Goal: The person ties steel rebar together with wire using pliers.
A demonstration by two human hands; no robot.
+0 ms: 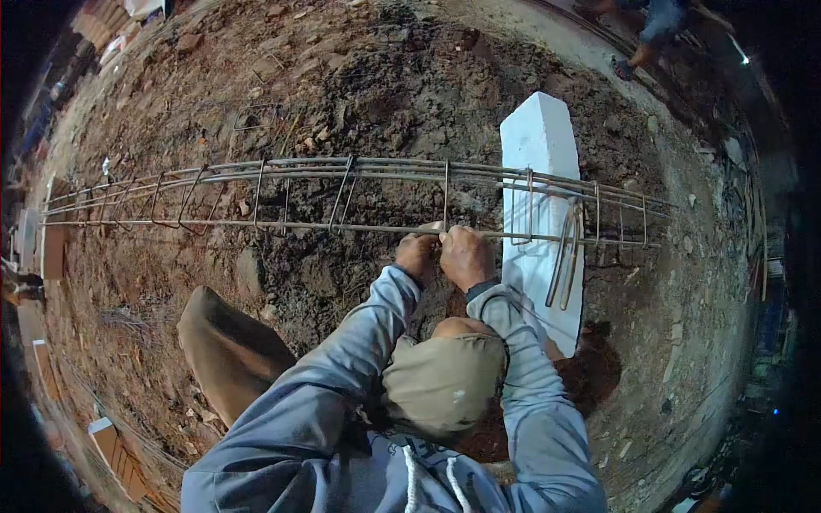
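A long cage of steel bars (pixel 385 228) with square stirrups runs across the view above the soil. At its near lower bar, my left hand (pixel 418 256) and my right hand (pixel 467 256) meet beside a stirrup, fingers closed. What the fingers pinch there is too small to make out. Under the right part of the cage lies a long white block (pixel 539 137). Several short bent rods (pixel 562 261) lean at the cage over the block.
Rough brown soil (pixel 368 103) surrounds the cage. Bricks (pixel 53 252) stand under its left end, and more bricks (pixel 118 457) lie lower left. At the top right, part of another person (pixel 657 30) shows. My knees are close below the cage.
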